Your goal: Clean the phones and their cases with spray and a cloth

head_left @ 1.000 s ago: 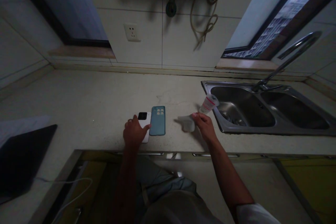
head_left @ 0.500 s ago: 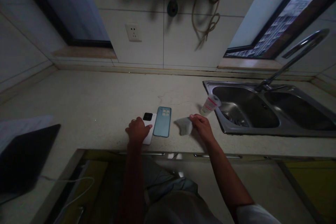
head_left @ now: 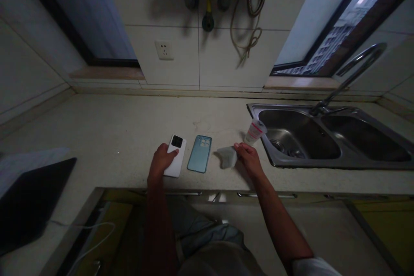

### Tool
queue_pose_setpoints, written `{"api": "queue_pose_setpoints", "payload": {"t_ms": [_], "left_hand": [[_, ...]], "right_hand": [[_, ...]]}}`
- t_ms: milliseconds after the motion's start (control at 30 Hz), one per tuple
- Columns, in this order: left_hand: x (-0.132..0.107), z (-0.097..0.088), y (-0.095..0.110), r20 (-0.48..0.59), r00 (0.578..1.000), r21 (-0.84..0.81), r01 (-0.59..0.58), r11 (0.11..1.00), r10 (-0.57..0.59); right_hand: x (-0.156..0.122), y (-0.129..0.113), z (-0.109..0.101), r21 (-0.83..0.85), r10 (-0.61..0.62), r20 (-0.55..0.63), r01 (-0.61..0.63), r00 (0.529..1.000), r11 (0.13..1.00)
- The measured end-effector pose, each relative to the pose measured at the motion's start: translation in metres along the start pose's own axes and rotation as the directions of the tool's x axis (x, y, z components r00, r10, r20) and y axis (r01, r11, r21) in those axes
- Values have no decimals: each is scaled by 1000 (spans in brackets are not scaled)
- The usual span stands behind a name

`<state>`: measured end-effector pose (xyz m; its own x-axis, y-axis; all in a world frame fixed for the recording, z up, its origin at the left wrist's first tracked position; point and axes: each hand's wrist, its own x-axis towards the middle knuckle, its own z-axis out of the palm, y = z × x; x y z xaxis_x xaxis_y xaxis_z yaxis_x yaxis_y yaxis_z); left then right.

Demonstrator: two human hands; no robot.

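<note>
My left hand [head_left: 161,164] lies over the lower part of a white smartphone [head_left: 177,163], with its fingers across the back just below the black camera block. To its right, a teal smartphone in a case [head_left: 199,154] lies flat on the stone countertop [head_left: 113,125], untouched. My right hand [head_left: 249,159] pinches the edge of a small grey cloth [head_left: 227,157] resting on the counter. Just beyond that hand, a translucent plastic cup with a red-marked label [head_left: 255,132] lies tilted by the sink rim.
A double stainless steel sink [head_left: 299,136] with a curved faucet [head_left: 352,78] lies to the right. A dark flat device [head_left: 35,198] sits at the left, with a white cable [head_left: 87,235] below the counter edge. Hoses hang on the tiled wall.
The white phone has turned slightly under my left hand, and its camera block now shows fully. My right hand stays on the cloth. The whole view has tilted a little.
</note>
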<state>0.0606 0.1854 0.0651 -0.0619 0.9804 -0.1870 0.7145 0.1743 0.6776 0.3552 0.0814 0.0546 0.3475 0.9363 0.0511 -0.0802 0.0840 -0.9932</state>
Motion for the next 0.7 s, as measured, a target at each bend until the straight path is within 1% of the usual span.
{"api": "queue_pose_setpoints", "payload": {"t_ms": [33,67,100,133,167,200,233,267,300,333,400,467,533,600,633,667,700], "left_hand": [[-2,-1,-1,-24,1000,-146,3,989,-7],[-5,-1,-1,-28,999,-323,10,947,-20],[-9,0,0,-5,999,-500,35,865,-44],[-14,3,2,42,998,-656,69,751,-55],[-19,6,5,92,994,-776,104,622,-52],[-23,11,8,153,987,-860,158,485,-50],[-28,17,12,219,976,-917,205,342,3],[-32,24,17,248,966,-952,230,204,69],[-35,30,21,268,953,-961,255,106,142],[-37,37,26,298,931,-954,294,54,211],[-40,51,34,376,883,-921,389,10,281],[-42,62,43,456,834,-877,481,-4,310],[-44,73,51,509,794,-841,541,-6,332],[-46,82,60,530,772,-824,567,-4,350],[-48,86,64,533,767,-821,571,-3,357],[-49,90,68,535,764,-819,574,-2,361],[-50,94,71,531,768,-821,570,-5,359]], "right_hand": [[0,-1,-1,-6,-9,-8,9,1000,1000],[1,-1,-3,-14,-19,-18,19,1000,1000],[3,-1,-4,-19,-31,-32,31,999,999],[4,-1,-5,-21,-44,-47,43,998,999],[6,-1,-5,-17,-59,-62,58,996,998],[7,-2,-4,-6,-75,-74,75,994,997],[9,-4,-2,6,-91,-83,91,992,996],[10,-7,0,13,-108,-87,110,990,994],[11,-11,3,8,-132,-89,133,987,991],[11,-16,7,-6,-166,-88,166,982,986],[12,-26,15,-43,-255,-82,252,963,967],[12,-35,23,-77,-349,-58,344,935,936],[14,-38,31,-132,-408,-28,401,913,906],[18,-36,39,-242,-455,-17,438,890,866],[20,-33,43,-314,-485,-5,459,875,831],[23,-29,47,-391,-515,22,482,857,784],[25,-24,51,-464,-538,80,510,839,725]]}}
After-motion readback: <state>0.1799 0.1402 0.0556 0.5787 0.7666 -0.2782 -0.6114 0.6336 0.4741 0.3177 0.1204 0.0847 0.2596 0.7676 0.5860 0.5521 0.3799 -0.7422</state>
